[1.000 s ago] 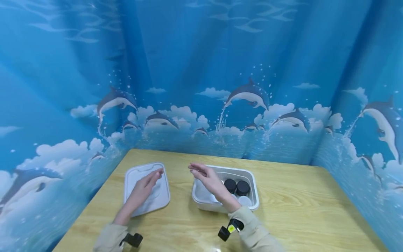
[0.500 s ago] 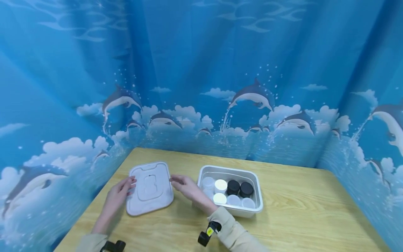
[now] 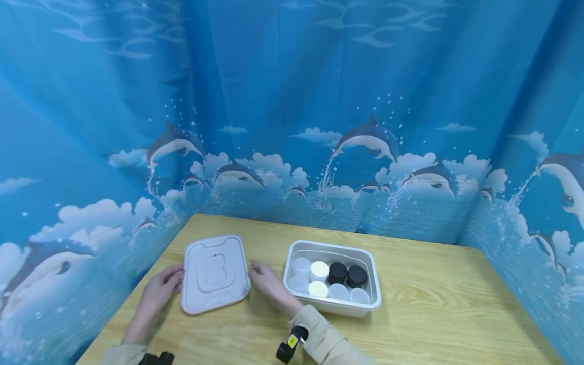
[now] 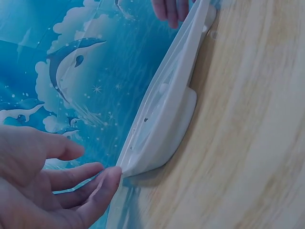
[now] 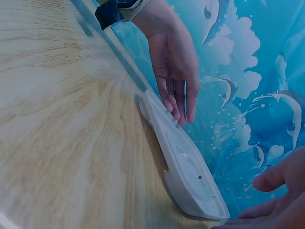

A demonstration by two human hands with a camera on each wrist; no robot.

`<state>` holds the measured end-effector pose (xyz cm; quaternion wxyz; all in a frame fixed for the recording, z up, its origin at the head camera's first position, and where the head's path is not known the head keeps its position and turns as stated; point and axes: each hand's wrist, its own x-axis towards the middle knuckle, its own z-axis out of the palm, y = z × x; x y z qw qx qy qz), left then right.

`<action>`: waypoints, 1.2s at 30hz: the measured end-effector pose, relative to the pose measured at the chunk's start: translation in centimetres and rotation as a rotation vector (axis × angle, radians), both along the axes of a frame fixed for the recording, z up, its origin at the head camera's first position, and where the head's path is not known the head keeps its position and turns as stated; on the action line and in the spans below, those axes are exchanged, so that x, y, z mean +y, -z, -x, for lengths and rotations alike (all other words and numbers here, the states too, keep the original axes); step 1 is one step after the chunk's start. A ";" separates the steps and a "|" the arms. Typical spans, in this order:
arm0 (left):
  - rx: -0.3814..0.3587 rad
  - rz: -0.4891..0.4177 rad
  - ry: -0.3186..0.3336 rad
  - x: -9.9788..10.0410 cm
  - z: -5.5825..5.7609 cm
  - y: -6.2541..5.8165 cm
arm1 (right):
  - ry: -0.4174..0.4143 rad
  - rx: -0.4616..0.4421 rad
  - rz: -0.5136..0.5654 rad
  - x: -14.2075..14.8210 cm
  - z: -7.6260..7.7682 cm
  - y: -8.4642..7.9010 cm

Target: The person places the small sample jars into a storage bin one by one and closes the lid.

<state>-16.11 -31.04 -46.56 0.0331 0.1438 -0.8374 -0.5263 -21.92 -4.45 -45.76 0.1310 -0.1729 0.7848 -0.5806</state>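
A white plastic lid [image 3: 215, 274] with a rounded-square groove lies on the wooden table at the left. My left hand [image 3: 158, 293] is at its left edge, and in the left wrist view the fingertips [image 4: 114, 175] touch the rim while the thumb stands apart. At the lid's right edge is my right hand [image 3: 272, 288]; in the right wrist view its fingers reach the rim, thumb apart, though the frame cuts off part of the hand. To the right stands a white box [image 3: 328, 302], uncovered, holding white-topped jars [image 3: 319, 270] and black-topped jars [image 3: 357, 276].
The wooden table [image 3: 429, 299] extends to the right of the box. A blue curtain [image 3: 292, 101] printed with dolphins hangs behind the table and along both sides.
My left hand has moved from above the lid down to its left edge. My right hand has left the space over the box and come down at the lid's right edge.
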 end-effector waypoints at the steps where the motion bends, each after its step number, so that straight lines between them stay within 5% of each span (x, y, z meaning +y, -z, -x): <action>1: 0.000 -0.006 0.001 0.0 0.0 0.0 | 0.009 -0.012 0.005 0.0 0.0 0.1; 10: -0.007 0.153 -0.027 -0.5 0.0 0.4 | -0.004 -0.128 0.082 -0.4 -0.2 0.8; 18: -0.066 0.020 0.023 -0.9 0.2 0.7 | -0.035 -0.124 0.131 -0.5 -0.5 0.6; 24: -0.035 -0.037 0.051 -1.2 0.1 -1.0 | -0.025 -0.110 0.152 0.1 -1.0 -0.9; 30: -0.020 -0.077 0.086 -0.8 0.0 -2.6 | -0.016 -0.201 0.303 1.2 -0.9 -2.3; 36: 0.034 -0.132 0.135 0.5 0.5 -3.5 | 0.009 -0.180 0.362 2.9 -0.5 -3.3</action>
